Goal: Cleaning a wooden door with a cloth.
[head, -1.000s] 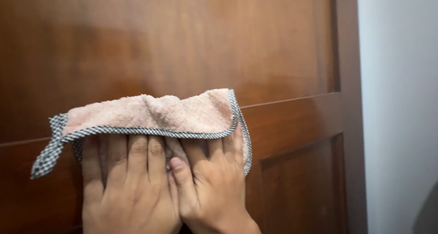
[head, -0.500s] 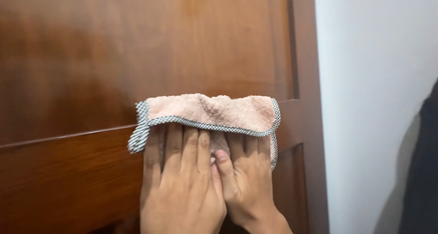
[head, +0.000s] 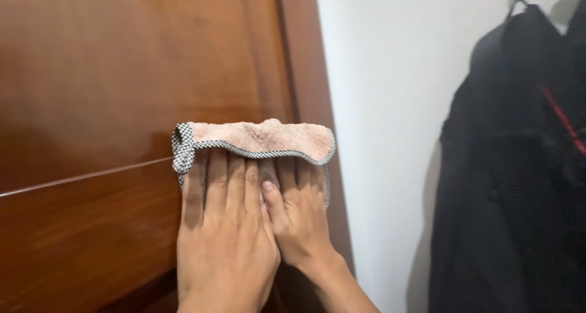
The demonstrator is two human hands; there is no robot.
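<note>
The top of the pink cloth (head: pixel 256 137) folds forward over the fingertips of both hands, hiding them, and the dark coats (head: pixel 513 166) hanging by the white wall (head: pixel 384 105) are cut off at the right edge. The left hand (head: pixel 223 227) and right hand (head: pixel 299 212) lie flat and open, side by side, fingers straight, gripping nothing, pressing the cloth against the brown wooden door (head: pixel 122 75) near its right edge.

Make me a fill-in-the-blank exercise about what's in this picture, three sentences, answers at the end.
1. Both hands, left hand and right hand, press a fluffy ____ cloth with checked edging flat.
2. The cloth lies against a brown ____ door.
3. Dark garments hang on the ____ side of the view.

Missing words: pink; wooden; right
</note>
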